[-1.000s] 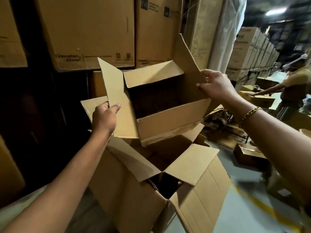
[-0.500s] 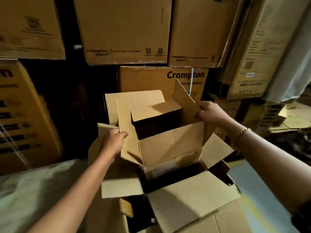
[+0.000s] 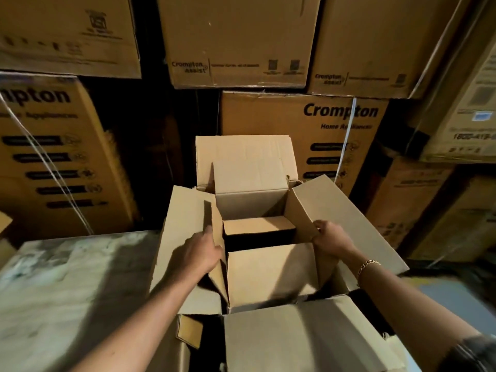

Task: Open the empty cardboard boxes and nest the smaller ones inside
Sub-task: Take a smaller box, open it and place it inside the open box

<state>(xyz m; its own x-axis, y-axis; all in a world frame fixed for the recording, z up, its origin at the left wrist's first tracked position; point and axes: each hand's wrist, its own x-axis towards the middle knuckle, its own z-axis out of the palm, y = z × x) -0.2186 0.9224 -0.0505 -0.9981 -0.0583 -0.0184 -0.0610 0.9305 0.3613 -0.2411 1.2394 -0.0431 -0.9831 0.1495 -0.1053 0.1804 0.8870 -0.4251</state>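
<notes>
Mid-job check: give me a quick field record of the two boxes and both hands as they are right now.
smaller box: open, flaps up, sits in the larger box's opening
larger box: open, flaps splayed outward around it
left hand: grips the smaller box's left flap
right hand: curled over the right flap's edge
inside smaller box: no contents visible; bottom flaps with a dark gap
nesting depth: cannot tell
behind: stacked Crompton cartons
</notes>
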